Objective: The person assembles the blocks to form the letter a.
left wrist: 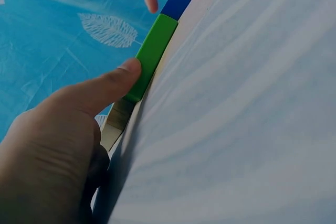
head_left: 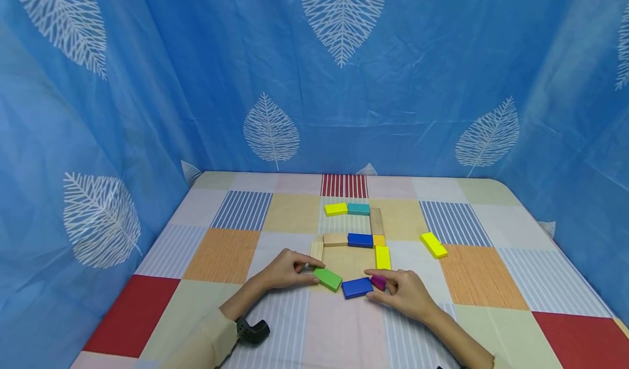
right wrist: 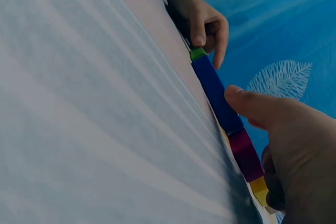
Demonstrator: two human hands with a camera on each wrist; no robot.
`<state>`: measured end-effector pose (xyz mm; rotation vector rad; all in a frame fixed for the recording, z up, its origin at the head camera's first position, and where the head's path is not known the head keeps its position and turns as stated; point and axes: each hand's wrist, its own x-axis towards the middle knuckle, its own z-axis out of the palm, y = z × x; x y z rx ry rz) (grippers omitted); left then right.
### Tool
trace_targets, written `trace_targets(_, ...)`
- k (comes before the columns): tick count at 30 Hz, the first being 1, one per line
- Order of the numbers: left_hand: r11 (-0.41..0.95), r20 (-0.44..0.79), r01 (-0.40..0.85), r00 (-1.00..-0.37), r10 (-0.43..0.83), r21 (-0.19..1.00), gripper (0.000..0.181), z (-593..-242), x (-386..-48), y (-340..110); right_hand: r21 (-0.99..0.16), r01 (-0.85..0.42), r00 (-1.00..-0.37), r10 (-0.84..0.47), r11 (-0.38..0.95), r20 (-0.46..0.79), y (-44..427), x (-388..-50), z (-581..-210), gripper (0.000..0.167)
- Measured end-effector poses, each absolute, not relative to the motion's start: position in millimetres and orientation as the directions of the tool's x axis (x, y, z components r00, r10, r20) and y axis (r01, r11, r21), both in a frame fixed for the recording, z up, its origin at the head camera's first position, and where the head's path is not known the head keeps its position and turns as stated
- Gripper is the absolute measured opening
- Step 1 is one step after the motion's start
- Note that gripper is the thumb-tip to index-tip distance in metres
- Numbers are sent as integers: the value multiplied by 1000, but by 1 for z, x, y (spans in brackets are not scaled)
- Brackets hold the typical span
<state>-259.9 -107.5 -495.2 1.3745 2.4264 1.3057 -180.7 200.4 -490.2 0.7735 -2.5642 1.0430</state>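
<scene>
At the left front of a block outline, my left hand (head_left: pixel 289 269) pinches the end of a green block (head_left: pixel 327 279) between thumb and index finger. Opposite it, my right hand (head_left: pixel 404 292) holds the right end of a dark blue block (head_left: pixel 357 288), thumb in front and index finger behind. Inside that grip a purple block (head_left: pixel 378 282) touches the blue one's end. In the left wrist view the thumb presses the green block's (left wrist: pixel 153 56) side. From the right wrist, my thumb lies against the blue block (right wrist: pixel 216 93); the index fingertip is hidden.
Behind the hands the outline continues: a yellow block (head_left: pixel 383 257), an orange one (head_left: pixel 379 240), another blue one (head_left: pixel 360 240), plain wooden ones (head_left: pixel 336 239), and a teal block (head_left: pixel 358 209) beside a yellow one (head_left: pixel 336 209). A loose yellow block (head_left: pixel 434 245) lies right. Blue curtains (head_left: pixel 393 112) enclose the table.
</scene>
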Motion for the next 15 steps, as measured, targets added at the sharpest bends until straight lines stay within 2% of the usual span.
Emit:
trace_targets(7, 250, 297, 675, -585, 754, 694, 29, -494, -263, -109, -504, -532, -841, -357, 680, 406, 198, -180, -490, 34)
trace_targets(15, 283, 247, 643, -606, 756, 712, 29, -490, -264, -114, -480, -557, -819, -353, 677, 452, 195, -182, -491, 32)
